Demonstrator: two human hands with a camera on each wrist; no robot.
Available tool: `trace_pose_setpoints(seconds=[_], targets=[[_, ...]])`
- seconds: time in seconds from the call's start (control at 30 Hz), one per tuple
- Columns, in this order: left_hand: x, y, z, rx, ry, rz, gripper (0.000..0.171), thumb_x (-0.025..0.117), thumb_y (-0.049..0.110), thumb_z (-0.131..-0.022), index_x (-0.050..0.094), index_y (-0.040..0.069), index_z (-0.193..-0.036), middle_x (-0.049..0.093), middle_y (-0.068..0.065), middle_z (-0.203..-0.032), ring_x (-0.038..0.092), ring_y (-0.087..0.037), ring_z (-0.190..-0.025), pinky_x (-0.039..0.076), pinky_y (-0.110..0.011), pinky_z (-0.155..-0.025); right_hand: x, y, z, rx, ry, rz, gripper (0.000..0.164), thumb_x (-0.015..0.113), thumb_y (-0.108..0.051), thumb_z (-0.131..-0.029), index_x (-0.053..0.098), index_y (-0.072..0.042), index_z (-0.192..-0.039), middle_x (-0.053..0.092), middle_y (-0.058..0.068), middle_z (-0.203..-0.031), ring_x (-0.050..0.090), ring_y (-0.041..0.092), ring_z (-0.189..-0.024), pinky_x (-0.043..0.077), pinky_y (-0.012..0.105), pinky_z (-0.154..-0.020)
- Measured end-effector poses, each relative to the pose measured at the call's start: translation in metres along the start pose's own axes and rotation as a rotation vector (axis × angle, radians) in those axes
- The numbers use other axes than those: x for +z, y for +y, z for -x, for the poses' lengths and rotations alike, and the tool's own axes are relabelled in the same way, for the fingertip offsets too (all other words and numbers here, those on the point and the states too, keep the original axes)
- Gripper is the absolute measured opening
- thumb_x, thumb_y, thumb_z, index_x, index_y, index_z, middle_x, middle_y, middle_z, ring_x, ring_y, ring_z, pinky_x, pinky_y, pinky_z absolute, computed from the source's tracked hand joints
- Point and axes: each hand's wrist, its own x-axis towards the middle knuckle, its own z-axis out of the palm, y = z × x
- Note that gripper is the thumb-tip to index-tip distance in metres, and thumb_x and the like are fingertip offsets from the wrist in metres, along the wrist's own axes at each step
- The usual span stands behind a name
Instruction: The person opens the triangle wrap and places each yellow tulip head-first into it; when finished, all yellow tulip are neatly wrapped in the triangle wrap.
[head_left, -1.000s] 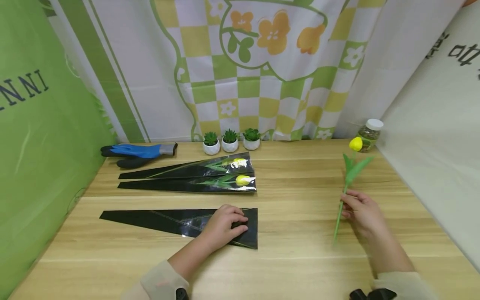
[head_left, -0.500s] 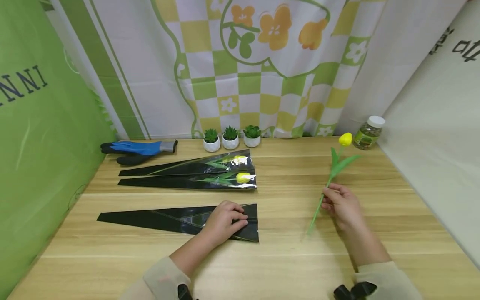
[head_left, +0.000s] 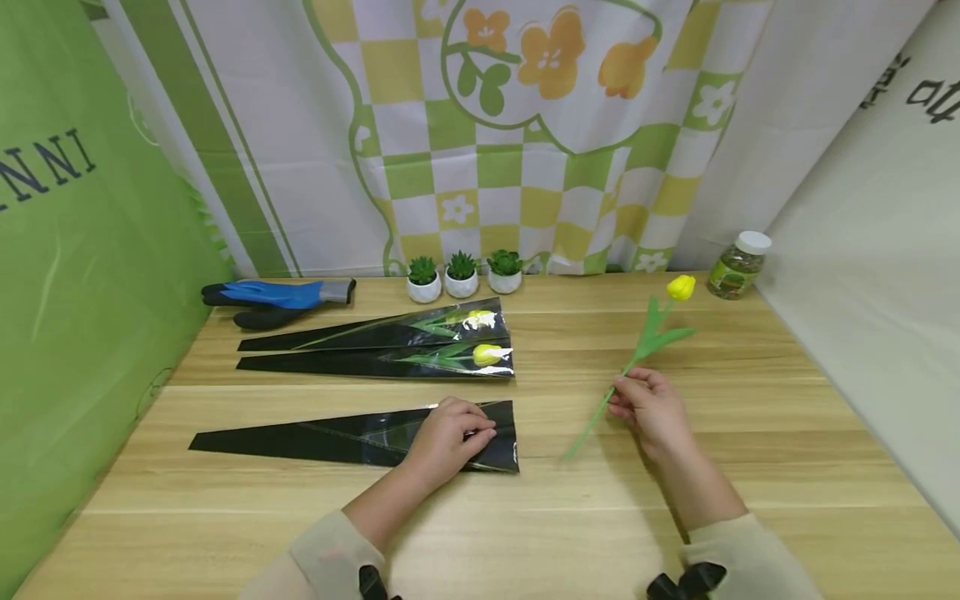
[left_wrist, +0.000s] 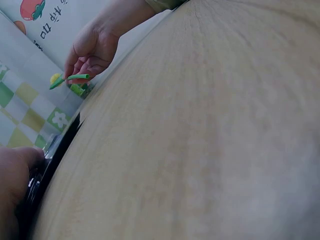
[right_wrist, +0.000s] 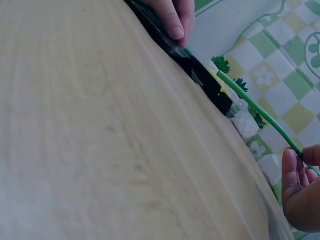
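Observation:
My right hand point(head_left: 651, 410) pinches the green stem of an artificial yellow tulip point(head_left: 647, 342) between thumb and fingers. Held above the table, the flower leans away to the right, and its stem end points down-left toward the wide end of a flat black flower sleeve point(head_left: 300, 440). On that wide end is my left hand point(head_left: 447, 437), thumb and fingertips drawn together on the clear film. The right wrist view catches the bare stem point(right_wrist: 265, 114) and those left fingertips at the film. Part of the sleeve is hidden under the left hand.
Two filled sleeves, one with a yellow tulip point(head_left: 487, 355) showing, lie behind. Blue-black gloves point(head_left: 273, 300) rest at back left. Small potted succulents point(head_left: 461, 275) line the back edge beside the curtain point(head_left: 498, 171). A lidded jar point(head_left: 737, 267) stands at back right.
My right hand has brought the tulip leftward, toward the sleeve, and the stem has tilted further over. The left hand's thumb and fingers have come closer together; the sleeve has turned slightly.

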Motion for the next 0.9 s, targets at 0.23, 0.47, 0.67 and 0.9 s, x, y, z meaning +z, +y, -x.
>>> trace_pose_setpoints(seconds=[0.23,0.47,0.67,0.9], targets=[[0.001,0.003,-0.002,-0.091,-0.035,0.046,0.01,0.071,0.021,-0.09,0.076,0.012,-0.09,0.071,-0.001,-0.094,0.062,-0.017,-0.095,0.054,-0.035,-0.088,0.01,0.002,-0.001,-0.013,0.017,-0.009,0.015,0.051,-0.005,-0.099,0.041,-0.009,-0.11,0.061,-0.012,-0.072,0.062,0.0,-0.066,0.057,0.013,-0.066],[0.002,0.003,-0.002,-0.097,-0.021,0.082,0.01,0.071,0.021,-0.09,0.078,0.013,-0.093,0.073,-0.001,-0.099,0.064,-0.02,-0.102,0.053,-0.038,-0.093,0.019,0.004,-0.001,-0.021,0.026,-0.038,0.016,0.051,-0.003,-0.099,0.04,-0.007,-0.11,0.062,-0.009,-0.075,0.064,0.002,-0.067,0.059,0.016,-0.071],[0.001,0.004,-0.002,-0.081,0.002,0.096,0.01,0.072,0.02,-0.089,0.078,0.013,-0.094,0.073,-0.002,-0.099,0.064,-0.02,-0.1,0.054,-0.037,-0.091,0.029,0.008,-0.003,-0.012,0.043,-0.101,0.018,0.051,-0.001,-0.099,0.037,-0.01,-0.107,0.063,-0.009,-0.074,0.065,0.002,-0.066,0.059,0.016,-0.07],[0.0,0.005,-0.003,-0.087,0.003,0.094,0.011,0.072,0.019,-0.089,0.078,0.013,-0.096,0.074,-0.001,-0.098,0.063,-0.018,-0.099,0.054,-0.036,-0.089,0.039,0.016,-0.003,-0.016,0.055,-0.109,0.019,0.051,-0.001,-0.099,0.036,-0.01,-0.108,0.062,-0.007,-0.076,0.066,0.002,-0.067,0.059,0.016,-0.07]])
